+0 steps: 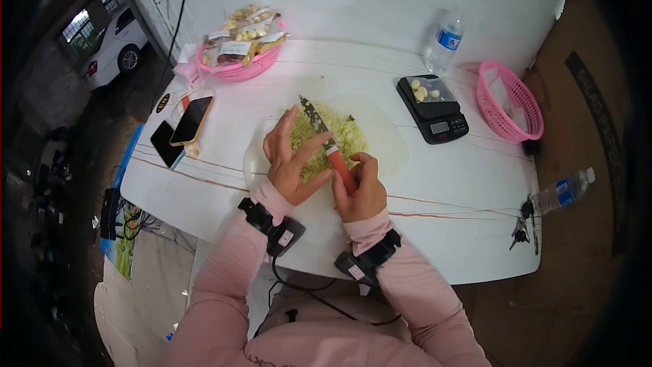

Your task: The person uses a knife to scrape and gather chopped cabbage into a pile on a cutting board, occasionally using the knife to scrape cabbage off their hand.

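Note:
My right hand (pixel 363 190) is closed around the red handle (pixel 341 172) of a kitchen knife. Its blade (pixel 313 115), flecked with bits of chopped food, points up and to the left over a pile of finely chopped pale green vegetable (pixel 348 137). My left hand (pixel 291 156) has its fingers spread over the left side of the pile, with the index fingertip at the blade's base near the handle. Beneath the pile lies a translucent whitish cutting board (pixel 388 137), partly covered by the vegetable and my hands.
A pink basket (pixel 248 71) of packaged food stands at the back left, near two phones (pixel 192 121). To the right are a black scale (pixel 435 114) with a bag of garlic cloves (pixel 426 90), a water bottle (pixel 445 44), another pink basket (pixel 506 119) and a second bottle (pixel 564 191) lying beside keys.

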Motion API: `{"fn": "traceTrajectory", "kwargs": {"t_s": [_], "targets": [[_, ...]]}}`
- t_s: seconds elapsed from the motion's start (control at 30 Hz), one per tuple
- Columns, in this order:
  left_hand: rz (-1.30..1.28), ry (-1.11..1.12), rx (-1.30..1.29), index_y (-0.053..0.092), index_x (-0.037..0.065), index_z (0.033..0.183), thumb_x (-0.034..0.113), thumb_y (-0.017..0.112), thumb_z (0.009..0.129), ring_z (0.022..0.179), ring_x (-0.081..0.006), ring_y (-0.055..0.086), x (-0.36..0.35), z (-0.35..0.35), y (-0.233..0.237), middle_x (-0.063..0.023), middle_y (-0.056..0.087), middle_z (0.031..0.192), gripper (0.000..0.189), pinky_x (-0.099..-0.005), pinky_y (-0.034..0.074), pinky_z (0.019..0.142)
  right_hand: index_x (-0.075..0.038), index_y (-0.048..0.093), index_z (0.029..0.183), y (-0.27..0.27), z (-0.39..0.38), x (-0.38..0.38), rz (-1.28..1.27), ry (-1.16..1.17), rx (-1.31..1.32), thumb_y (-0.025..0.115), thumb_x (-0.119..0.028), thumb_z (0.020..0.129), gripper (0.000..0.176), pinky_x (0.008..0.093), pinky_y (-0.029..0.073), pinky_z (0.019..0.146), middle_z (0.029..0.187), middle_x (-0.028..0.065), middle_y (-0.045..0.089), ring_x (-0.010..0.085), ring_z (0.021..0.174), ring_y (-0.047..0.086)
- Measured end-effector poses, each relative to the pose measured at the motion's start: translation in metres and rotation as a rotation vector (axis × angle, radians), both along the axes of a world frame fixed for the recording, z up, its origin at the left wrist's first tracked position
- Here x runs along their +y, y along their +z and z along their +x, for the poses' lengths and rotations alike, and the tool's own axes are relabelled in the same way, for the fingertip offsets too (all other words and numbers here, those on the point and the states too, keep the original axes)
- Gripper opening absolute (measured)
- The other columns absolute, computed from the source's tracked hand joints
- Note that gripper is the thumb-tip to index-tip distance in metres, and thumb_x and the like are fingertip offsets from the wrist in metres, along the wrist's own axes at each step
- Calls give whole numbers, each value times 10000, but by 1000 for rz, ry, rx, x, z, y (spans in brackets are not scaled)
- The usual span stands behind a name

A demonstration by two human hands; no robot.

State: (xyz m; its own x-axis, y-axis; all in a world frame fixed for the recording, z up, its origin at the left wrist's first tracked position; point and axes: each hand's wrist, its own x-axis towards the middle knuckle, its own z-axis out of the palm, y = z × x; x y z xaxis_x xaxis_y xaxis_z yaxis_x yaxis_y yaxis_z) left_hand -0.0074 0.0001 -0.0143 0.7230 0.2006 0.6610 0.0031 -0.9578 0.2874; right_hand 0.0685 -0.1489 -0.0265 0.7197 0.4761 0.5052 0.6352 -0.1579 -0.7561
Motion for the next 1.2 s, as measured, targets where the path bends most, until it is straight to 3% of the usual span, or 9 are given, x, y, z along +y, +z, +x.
{"fn": "traceTrajectory", "kwargs": {"t_s": [0.03, 0.6, 0.67, 0.7, 0.8, 0.97, 1.07, 1.1, 1.2], "targets": [[22, 14, 10, 573, 259, 1331, 449, 674, 814, 1414, -409, 204, 1, 1, -3, -233, 180, 1561, 560, -531, 153, 1091, -32, 453, 1155, -2, 2, 0, 30, 17, -4, 698, -80, 842, 400, 339, 444, 517, 680, 104, 574, 252, 557, 589], [119, 115, 83, 616, 346, 1295, 536, 599, 850, 1442, -400, 184, 2, 2, -7, -207, 191, 1576, 484, -616, 88, 1071, -22, 507, 1039, -12, 13, 10, 171, 56, 62, 716, -90, 828, 305, 296, 460, 548, 706, 105, 605, 182, 590, 596], [121, 145, 103, 606, 354, 1306, 553, 564, 873, 1445, -395, 182, 2, 3, -11, -202, 190, 1578, 478, -616, 83, 1072, -48, 506, 1039, -10, 12, 6, 163, 94, 93, 726, -140, 824, 321, 367, 497, 539, 734, 116, 627, 288, 610, 646], [117, 154, 102, 596, 360, 1315, 567, 526, 891, 1445, -394, 180, 4, 3, -11, -202, 188, 1578, 478, -617, 75, 1072, -48, 506, 1039, -10, 13, 6, 158, 98, 95, 726, -140, 824, 321, 367, 497, 539, 734, 116, 627, 288, 610, 646], [101, 177, 106, 575, 368, 1336, 589, 465, 916, 1445, -395, 179, 5, 3, -11, -202, 179, 1581, 488, -616, 65, 1071, -41, 526, 973, -6, 15, 3, 203, 76, 40, 746, -122, 806, 288, 334, 490, 517, 709, 113, 627, 251, 567, 638], [-3, 235, 23, 538, 380, 1371, 588, 438, 929, 1442, -396, 182, 10, 4, -17, -201, 162, 1588, 498, -615, 69, 1068, -26, 547, 834, 6, 19, -9, 263, 145, 129, 780, -74, 777, 245, 239, 440, 505, 659, 50, 593, 80, 541, 551], [-32, 284, 10, 503, 390, 1397, 543, 453, 940, 1441, -394, 184, 9, 4, -15, -197, 155, 1592, 485, -612, 80, 1067, -19, 539, 814, 5, 26, -14, 276, 174, 135, 777, -63, 779, 244, 227, 421, 507, 638, 28, 567, 53, 557, 513], [-60, 322, -1, 493, 392, 1404, 516, 466, 941, 1441, -390, 185, 10, 5, -16, -195, 153, 1593, 480, -611, 83, 1068, -16, 526, 813, 7, 27, -19, 250, 190, 166, 778, -23, 781, 254, 184, 399, 564, 699, -18, 534, 28, 635, 506], [-115, 374, -11, 474, 392, 1417, 470, 490, 942, 1440, -382, 188, 14, 7, -23, -191, 143, 1595, 482, -608, 91, 1070, -18, 519, 807, 1, 37, -28, 241, 225, 196, 773, -17, 783, 256, 183, 394, 565, 702, -15, 530, 29, 634, 501]]}}
